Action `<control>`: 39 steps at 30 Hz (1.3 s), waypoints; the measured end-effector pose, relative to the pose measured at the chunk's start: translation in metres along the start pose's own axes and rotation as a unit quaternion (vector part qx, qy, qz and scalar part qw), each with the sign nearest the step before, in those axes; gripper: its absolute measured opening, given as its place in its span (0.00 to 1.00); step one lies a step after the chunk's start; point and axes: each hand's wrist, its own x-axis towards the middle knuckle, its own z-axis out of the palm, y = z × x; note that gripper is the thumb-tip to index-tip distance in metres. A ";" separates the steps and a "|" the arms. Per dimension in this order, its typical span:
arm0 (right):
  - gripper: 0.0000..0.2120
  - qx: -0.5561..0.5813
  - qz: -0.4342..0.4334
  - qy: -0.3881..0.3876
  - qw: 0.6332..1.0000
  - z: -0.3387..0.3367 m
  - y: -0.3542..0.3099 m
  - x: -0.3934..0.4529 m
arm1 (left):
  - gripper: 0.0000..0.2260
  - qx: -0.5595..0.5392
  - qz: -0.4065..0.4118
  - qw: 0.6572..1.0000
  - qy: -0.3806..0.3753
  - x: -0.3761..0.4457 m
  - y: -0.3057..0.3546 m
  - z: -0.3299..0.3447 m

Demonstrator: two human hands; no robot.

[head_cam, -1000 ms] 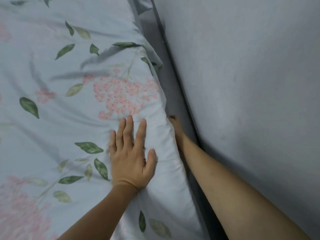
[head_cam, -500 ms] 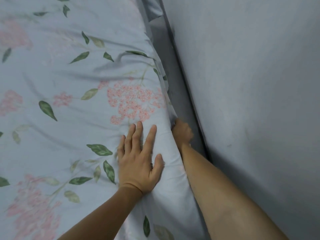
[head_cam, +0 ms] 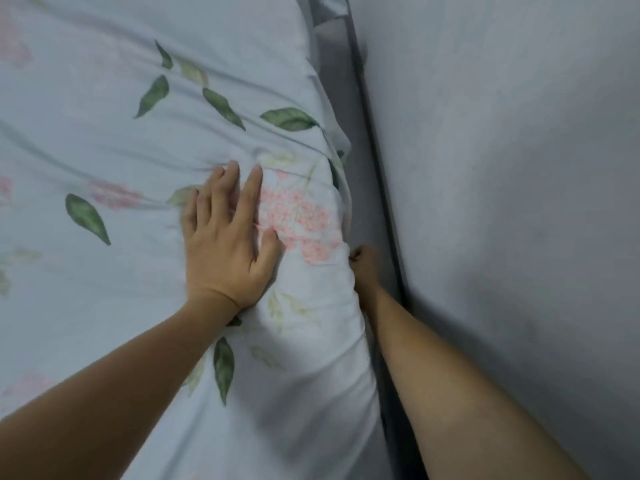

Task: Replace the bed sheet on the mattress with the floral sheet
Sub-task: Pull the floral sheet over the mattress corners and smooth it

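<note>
The floral sheet (head_cam: 104, 140) is pale blue — pink flower clusters, green leaves — beside a plain grey wall (head_cam: 519, 168)

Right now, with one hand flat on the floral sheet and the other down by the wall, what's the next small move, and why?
Probably push the right hand deeper, tucking the floral sheet under; its edge still bunches there while the left hand pins the top.

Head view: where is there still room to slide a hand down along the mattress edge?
The gap between the floral sheet edge and the wall is narrow. Beyond the right hand, toward the grey frame, it is open. Nearer, the right forearm fills it. The left hand presses on top.
</note>
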 end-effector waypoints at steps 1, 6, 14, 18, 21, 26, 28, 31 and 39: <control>0.10 0.065 0.024 -0.010 0.998 -0.004 -0.010 0.002 | 0.34 0.000 -0.002 1.000 -0.001 -0.002 0.002 0.001; 0.11 0.158 0.049 -0.132 0.977 -0.006 -0.053 0.034 | 0.34 -0.011 -0.002 1.000 -0.005 0.001 0.001 0.000; 0.18 -0.017 0.026 0.019 0.999 -0.019 -0.055 0.058 | 0.34 -0.005 -0.006 1.000 -0.018 0.002 0.002 -0.002; 0.13 -0.227 0.009 0.095 0.969 -0.040 -0.057 0.081 | 0.34 -0.016 -0.001 1.000 -0.022 0.003 0.002 -0.003; 0.11 -0.276 0.003 0.095 0.957 -0.041 -0.068 0.089 | 0.34 -0.025 0.009 1.000 -0.017 0.002 0.002 -0.003; 0.06 -0.117 0.007 -0.066 0.991 -0.015 -0.097 0.081 | 0.34 -0.030 0.013 0.999 -0.014 0.002 0.001 -0.003; 0.08 0.073 -0.002 -0.087 0.994 -0.007 -0.130 0.079 | 0.34 -0.032 0.012 0.999 -0.018 0.003 0.001 -0.003; 0.15 0.245 0.001 -0.083 0.966 0.000 -0.187 0.090 | 0.34 -0.028 0.011 0.999 -0.025 0.003 0.000 -0.002; 0.28 0.142 0.024 -0.121 0.982 0.006 -0.264 0.140 | 0.34 -0.033 0.012 0.999 -0.022 0.003 -0.001 -0.002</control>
